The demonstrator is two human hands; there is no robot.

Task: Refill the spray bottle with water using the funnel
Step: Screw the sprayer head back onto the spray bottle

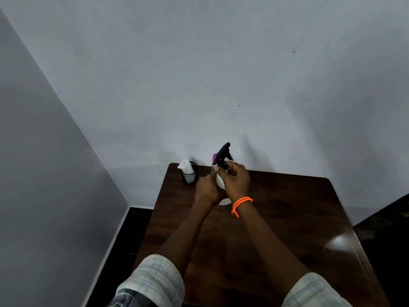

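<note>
A white spray bottle (219, 182) stands upright on the dark wooden table (276, 218) near its far edge. My left hand (208, 189) wraps around the bottle's body. My right hand (235, 179), with an orange bracelet at the wrist, is closed around the collar of the black trigger head (224, 155). Just behind the head, a purple-capped clear bottle (214, 161) shows partly. No funnel is visible.
A black mesh cup (189, 175) stuffed with white tissue stands at the table's far left corner. White walls close in behind and on the left. Dark floor lies to both sides of the table.
</note>
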